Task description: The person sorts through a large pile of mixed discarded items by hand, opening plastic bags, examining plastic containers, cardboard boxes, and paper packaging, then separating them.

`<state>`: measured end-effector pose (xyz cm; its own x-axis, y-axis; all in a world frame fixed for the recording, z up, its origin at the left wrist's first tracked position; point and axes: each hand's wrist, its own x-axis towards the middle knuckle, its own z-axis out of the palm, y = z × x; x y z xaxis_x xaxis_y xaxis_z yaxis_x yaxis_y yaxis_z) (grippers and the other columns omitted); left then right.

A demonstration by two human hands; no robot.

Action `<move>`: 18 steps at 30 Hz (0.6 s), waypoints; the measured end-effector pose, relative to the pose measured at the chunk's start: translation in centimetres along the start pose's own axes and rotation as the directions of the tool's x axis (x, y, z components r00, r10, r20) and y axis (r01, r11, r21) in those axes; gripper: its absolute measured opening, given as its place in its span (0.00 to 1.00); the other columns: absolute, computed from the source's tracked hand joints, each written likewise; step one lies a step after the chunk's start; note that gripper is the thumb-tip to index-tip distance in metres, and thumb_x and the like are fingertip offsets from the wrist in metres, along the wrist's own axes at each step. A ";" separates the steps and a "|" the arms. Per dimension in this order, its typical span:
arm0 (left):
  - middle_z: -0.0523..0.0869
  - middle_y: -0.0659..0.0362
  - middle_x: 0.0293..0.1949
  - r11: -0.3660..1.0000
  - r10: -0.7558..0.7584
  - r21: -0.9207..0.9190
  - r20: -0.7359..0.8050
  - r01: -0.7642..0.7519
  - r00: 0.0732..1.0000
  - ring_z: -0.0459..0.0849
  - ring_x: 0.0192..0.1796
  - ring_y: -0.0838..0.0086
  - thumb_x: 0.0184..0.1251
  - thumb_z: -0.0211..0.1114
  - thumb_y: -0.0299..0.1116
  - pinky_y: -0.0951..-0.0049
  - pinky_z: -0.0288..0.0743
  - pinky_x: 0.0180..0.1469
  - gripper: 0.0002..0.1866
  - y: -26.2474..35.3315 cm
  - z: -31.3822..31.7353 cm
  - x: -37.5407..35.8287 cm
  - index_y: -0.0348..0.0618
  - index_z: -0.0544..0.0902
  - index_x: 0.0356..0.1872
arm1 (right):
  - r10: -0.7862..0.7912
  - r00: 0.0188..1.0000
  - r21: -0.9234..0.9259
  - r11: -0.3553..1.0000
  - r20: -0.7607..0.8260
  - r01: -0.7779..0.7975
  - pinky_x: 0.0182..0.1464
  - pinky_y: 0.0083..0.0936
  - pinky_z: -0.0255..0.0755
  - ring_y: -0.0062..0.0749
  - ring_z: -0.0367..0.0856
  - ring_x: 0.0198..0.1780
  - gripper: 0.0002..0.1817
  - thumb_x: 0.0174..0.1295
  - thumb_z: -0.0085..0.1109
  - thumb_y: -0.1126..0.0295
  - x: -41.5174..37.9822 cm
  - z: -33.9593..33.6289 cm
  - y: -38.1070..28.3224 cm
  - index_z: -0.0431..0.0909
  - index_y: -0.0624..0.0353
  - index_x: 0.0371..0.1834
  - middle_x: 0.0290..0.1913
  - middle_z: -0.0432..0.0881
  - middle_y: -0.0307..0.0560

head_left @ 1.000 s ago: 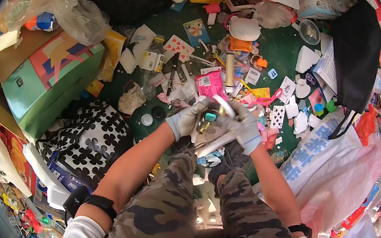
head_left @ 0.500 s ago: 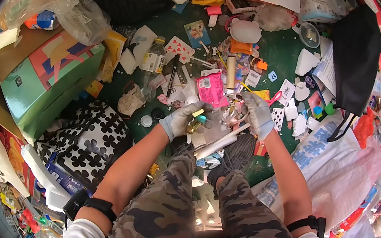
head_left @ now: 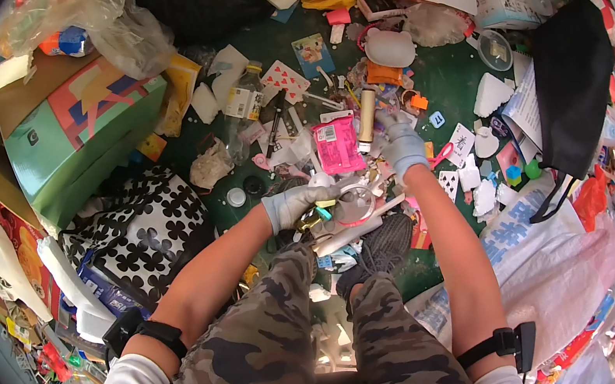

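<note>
My left hand (head_left: pixel 295 207), in a pale glove, is closed around small yellow, teal and gold-coloured pieces (head_left: pixel 314 216) low in the heap. Close by lies a clear round ring-like piece (head_left: pixel 356 205) with a pinkish edge. My right hand (head_left: pixel 404 148), also gloved, reaches into the small litter with fingers stretched forward and partly apart; I see nothing held in it. Beside its fingers lies a beige cylinder (head_left: pixel 367 121). Left of that is a bright pink packet (head_left: pixel 338 146). A pale rolled strip (head_left: pixel 360 229) lies between my hands and my shoes.
A green box (head_left: pixel 80 141) and a black-and-white clover-patterned bag (head_left: pixel 144 234) stand at left. Playing cards (head_left: pixel 285 82) and white foam chunks (head_left: pixel 493 96) lie scattered over the green surface. A black cloth piece (head_left: pixel 576 87) and a white woven sack (head_left: pixel 537 262) are at right.
My right hand has moved forward from the low heap to beside the beige cylinder. The clear round piece now lies in the heap between my hands. My left hand has shifted slightly down.
</note>
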<state>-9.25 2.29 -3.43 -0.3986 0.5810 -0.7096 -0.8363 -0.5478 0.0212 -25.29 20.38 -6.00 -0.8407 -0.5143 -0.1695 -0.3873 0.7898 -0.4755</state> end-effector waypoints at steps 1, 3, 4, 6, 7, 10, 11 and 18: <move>0.81 0.61 0.31 1.000 0.005 0.002 -0.004 -0.005 1.000 0.81 0.25 0.77 0.63 0.61 0.42 0.80 0.75 0.21 0.17 -0.1 -0.2 0.6 0.42 0.77 0.46 | -0.004 1.000 0.004 1.000 -0.003 0.004 0.50 0.32 0.70 0.46 0.76 0.46 0.17 0.53 0.59 0.69 0.0 0.4 0.1 0.77 0.56 0.47 0.44 0.78 0.52; 0.81 0.64 0.33 0.983 0.131 0.139 -0.061 -0.122 0.989 0.80 0.28 0.80 0.61 0.63 0.44 0.81 0.74 0.24 0.18 -0.4 -1.0 1.6 0.44 0.78 0.46 | 0.094 0.983 0.014 0.995 0.158 -0.097 0.51 0.37 0.68 0.49 0.74 0.50 0.18 0.53 0.57 0.65 -0.1 1.3 0.1 0.76 0.48 0.49 0.52 0.75 0.54; 0.81 0.66 0.35 0.957 0.135 0.274 -0.147 -0.091 0.980 0.79 0.30 0.81 0.60 0.64 0.45 0.81 0.73 0.27 0.18 -0.1 -1.4 1.5 0.45 0.79 0.46 | 0.072 0.996 0.118 0.990 0.056 -0.078 0.45 0.33 0.71 0.42 0.78 0.42 0.16 0.53 0.60 0.67 -0.6 1.6 0.6 0.77 0.54 0.45 0.45 0.79 0.51; 0.81 0.66 0.35 0.940 0.176 0.327 -0.221 -0.097 0.959 0.77 0.28 0.81 0.60 0.64 0.45 0.80 0.72 0.28 0.18 0.4 -2.2 1.8 0.45 0.80 0.46 | 0.246 0.968 0.394 0.886 0.046 -0.244 0.41 0.29 0.72 0.35 0.78 0.38 0.14 0.53 0.61 0.68 -1.6 2.3 1.5 0.77 0.58 0.43 0.40 0.79 0.48; 0.80 0.66 0.35 0.918 0.214 0.385 -0.289 -0.091 0.933 0.76 0.27 0.81 0.59 0.65 0.45 0.79 0.72 0.28 0.18 1.0 -1.0 1.0 0.45 0.80 0.45 | 0.417 0.905 0.634 0.678 0.084 -0.371 0.36 0.24 0.72 0.28 0.78 0.33 0.13 0.53 0.63 0.70 -2.2 2.2 1.5 0.77 0.62 0.41 0.36 0.80 0.45; 0.80 0.66 0.33 0.664 0.564 0.737 -0.388 -0.121 0.729 0.73 0.27 0.83 0.61 0.63 0.45 0.79 0.71 0.29 0.17 1.8 -1.3 1.4 0.44 0.81 0.45 | 0.486 0.858 0.818 0.419 0.166 -0.395 0.27 0.14 0.67 0.15 0.71 0.25 0.13 0.55 0.63 0.72 -4.5 -0.8 -1.4 0.76 0.66 0.41 0.29 0.78 0.38; 0.80 0.66 0.32 0.417 0.759 0.909 -0.334 -0.022 0.559 0.73 0.27 0.83 0.61 0.62 0.45 0.79 0.71 0.29 0.18 2.0 -1.8 1.9 0.43 0.81 0.45 | 0.504 0.834 0.849 0.320 0.222 -0.420 0.25 0.13 0.66 0.14 0.70 0.24 0.12 0.55 0.63 0.73 -5.0 -1.8 -2.3 0.76 0.65 0.41 0.29 0.78 0.38; 0.81 0.64 0.31 0.774 0.470 0.548 -0.163 -0.316 0.868 0.79 0.31 0.83 0.64 0.58 0.48 0.86 0.71 0.24 0.23 2.3 4.3 -0.5 0.42 0.75 0.52 | 0.167 0.924 0.757 0.533 0.345 -0.378 0.29 0.15 0.70 0.16 0.74 0.27 0.14 0.54 0.63 0.72 -6.8 0.4 -5.1 0.76 0.59 0.44 0.32 0.79 0.39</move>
<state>-12.63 3.36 0.00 -0.6771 0.1486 -0.7207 -0.7280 -0.2780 0.6266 -17.38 19.71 -2.77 -0.7107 -0.4588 -0.5334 0.3980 0.3629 -0.8425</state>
